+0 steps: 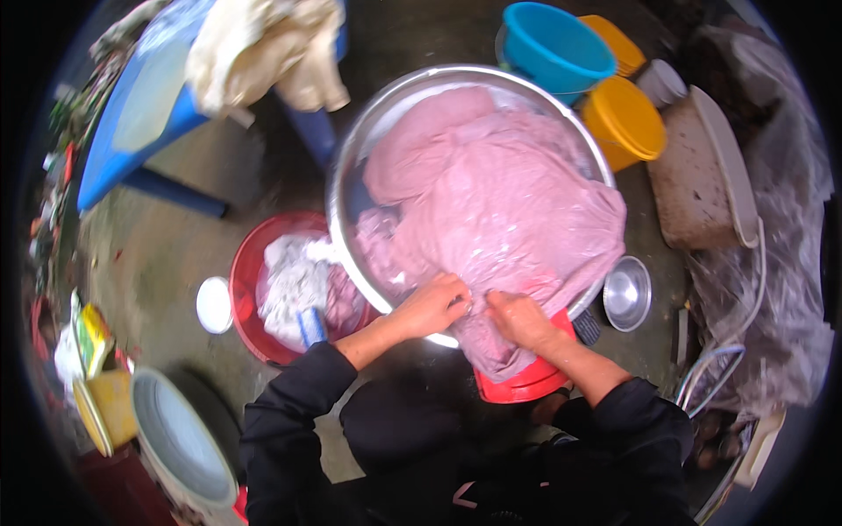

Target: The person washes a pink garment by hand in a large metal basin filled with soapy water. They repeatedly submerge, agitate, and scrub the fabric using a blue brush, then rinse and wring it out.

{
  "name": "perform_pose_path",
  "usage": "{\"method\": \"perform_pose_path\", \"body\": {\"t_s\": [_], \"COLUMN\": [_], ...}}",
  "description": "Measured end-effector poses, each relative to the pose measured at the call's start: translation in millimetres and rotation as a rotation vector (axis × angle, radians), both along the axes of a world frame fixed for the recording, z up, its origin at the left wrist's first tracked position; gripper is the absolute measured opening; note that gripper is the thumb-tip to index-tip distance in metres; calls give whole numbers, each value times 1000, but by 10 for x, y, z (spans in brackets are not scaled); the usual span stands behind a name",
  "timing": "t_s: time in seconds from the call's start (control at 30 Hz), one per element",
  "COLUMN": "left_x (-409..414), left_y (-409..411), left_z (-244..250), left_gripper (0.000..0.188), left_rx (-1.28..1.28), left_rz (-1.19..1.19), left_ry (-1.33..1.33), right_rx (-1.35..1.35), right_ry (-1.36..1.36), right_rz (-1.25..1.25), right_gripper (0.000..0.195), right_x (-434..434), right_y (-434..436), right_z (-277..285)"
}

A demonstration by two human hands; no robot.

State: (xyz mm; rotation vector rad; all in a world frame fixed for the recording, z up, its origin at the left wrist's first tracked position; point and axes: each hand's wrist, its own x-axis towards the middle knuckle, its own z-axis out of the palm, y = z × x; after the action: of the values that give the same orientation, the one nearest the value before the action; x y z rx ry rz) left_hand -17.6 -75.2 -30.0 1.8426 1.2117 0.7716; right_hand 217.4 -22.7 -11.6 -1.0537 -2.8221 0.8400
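Note:
A large wet pink cloth (500, 197) bulges out of a wide metal basin (337, 217) in front of me. Part of the fabric hangs over the near rim onto a red plastic object (520, 392), whose form is mostly covered. At that rim my left hand (437, 306) has its fingers curled on the cloth. Close beside it, my right hand (520, 319) grips the same bunched fabric, its fingertips partly sunk in the folds. To the left, a red plastic tub (245, 283) holds wet white cloth (296, 276), more pink cloth and a blue-and-white brush-like item (311, 327).
A blue plastic table or stool (158, 148) with cream cloth (263, 52) stands upper left. Teal (559, 46) and yellow buckets (621, 121) crowd the far right rim. A metal bowl (627, 292), dirty plastic tub (700, 177), white lid (214, 304) and grey basin (181, 434) surround me.

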Motion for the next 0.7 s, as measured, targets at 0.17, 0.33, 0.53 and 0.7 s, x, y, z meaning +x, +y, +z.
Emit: {"method": "perform_pose_path", "body": {"t_s": [0.17,0.33,0.53,0.7], "left_x": [271,482,-876,-1614], "left_y": [313,668,-185,-1758], "left_z": [31,-256,-79,-898], "left_gripper": [27,28,50,62], "left_rx": [-470,-272,-220,-570], "left_rz": [277,417,740,1274], "left_ry": [-532,64,-173,200], "right_rx": [10,-11,19,63], "right_ry": [-41,-73,-22,23], "right_rz": [8,32,8,7], "right_gripper": [16,17,18,17], "right_x": [-13,-27,16,-4], "right_y": [-5,-11,-44,-75], "right_z": [94,103,116,13]}}
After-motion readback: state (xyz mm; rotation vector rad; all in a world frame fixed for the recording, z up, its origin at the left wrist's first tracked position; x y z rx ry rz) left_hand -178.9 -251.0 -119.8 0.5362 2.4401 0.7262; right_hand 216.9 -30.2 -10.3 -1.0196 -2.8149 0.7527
